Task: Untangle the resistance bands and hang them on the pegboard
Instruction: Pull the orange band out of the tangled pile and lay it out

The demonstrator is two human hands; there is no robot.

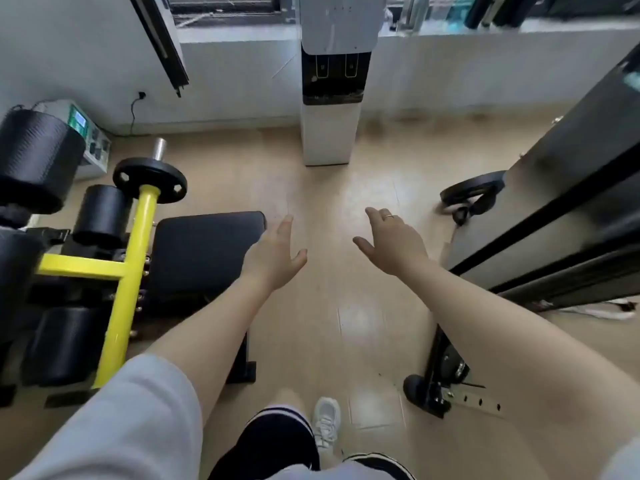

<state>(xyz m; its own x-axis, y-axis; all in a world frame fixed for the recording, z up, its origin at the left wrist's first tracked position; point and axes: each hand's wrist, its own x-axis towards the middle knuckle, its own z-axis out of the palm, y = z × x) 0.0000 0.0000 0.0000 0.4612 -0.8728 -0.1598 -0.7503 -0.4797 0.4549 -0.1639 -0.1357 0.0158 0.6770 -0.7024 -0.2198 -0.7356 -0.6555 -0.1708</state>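
- Head view: resistance bands [472,199] lie on the floor at two o'clock, long axis left-right.
- My right hand [394,242] is nearer (left hand [275,256] farther); both grips spread, holding nothing.

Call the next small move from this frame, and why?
Probably reach the right hand toward the dark looped straps on the floor at the right, beside the tall dark panel. Both hands are open and hold nothing; the left hand hovers by the black bench pad. Those loops look like bands, though blur leaves that unsure. No pegboard is in view.
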